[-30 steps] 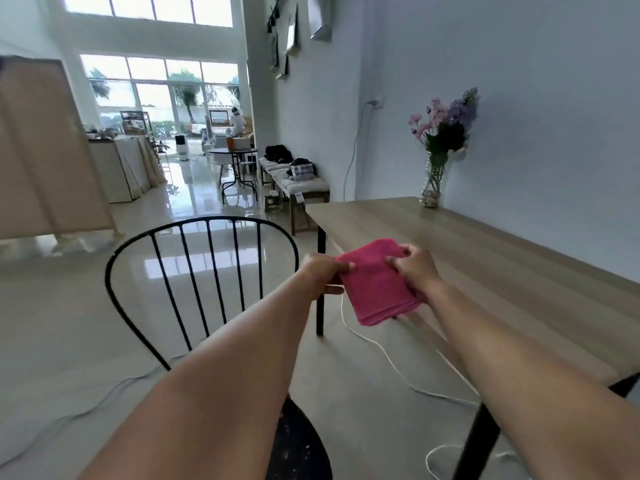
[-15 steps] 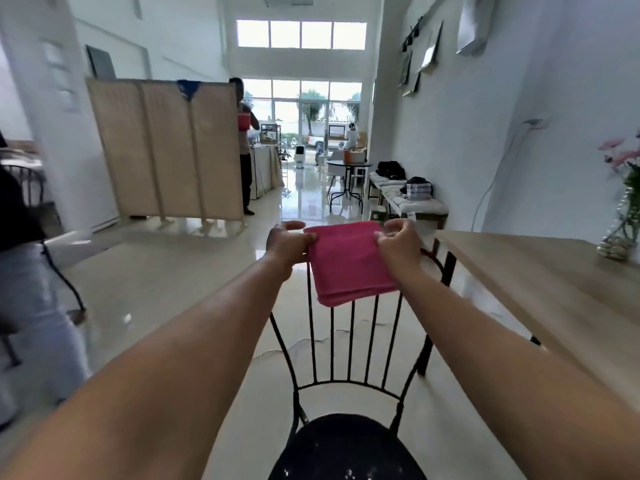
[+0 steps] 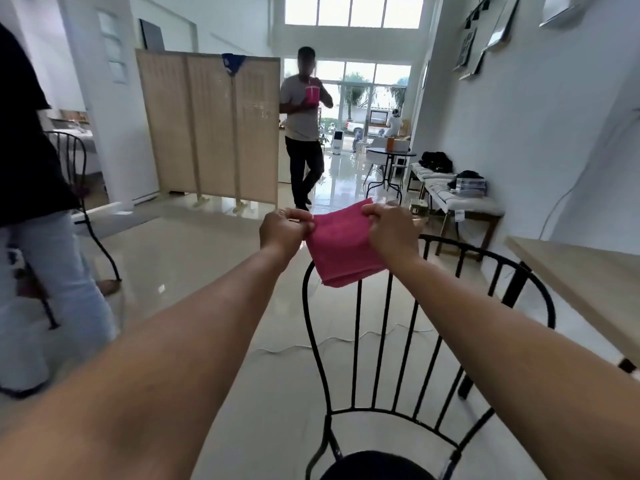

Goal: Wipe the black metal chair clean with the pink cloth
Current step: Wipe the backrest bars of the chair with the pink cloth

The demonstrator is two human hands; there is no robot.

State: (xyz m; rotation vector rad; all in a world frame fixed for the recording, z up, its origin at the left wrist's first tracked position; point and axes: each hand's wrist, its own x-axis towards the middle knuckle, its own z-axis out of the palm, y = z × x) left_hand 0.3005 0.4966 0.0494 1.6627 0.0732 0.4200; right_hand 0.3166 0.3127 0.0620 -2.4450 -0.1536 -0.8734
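A folded pink cloth [image 3: 343,247] hangs in the air between both hands, in front of the top of the chair's back. My left hand [image 3: 284,232] pinches its upper left corner and my right hand [image 3: 391,230] grips its upper right edge. The black metal chair [image 3: 384,344] stands right below me, with a curved back of thin vertical bars and a round dark seat [image 3: 377,467] at the bottom edge. The cloth's lower edge overlaps the upper bars; I cannot tell whether it touches them.
A wooden table [image 3: 581,282] stands to the right of the chair. A person in jeans [image 3: 38,237] stands close on the left by another black chair [image 3: 78,188]. Farther off are a folding screen [image 3: 207,129], a standing person [image 3: 304,133], a bench [image 3: 457,202] and a white cable [image 3: 311,344].
My view has swung left from the table toward the room. Both hands carried the cloth from over the table edge to in front of the chair's back, which now sits lower and to the right.
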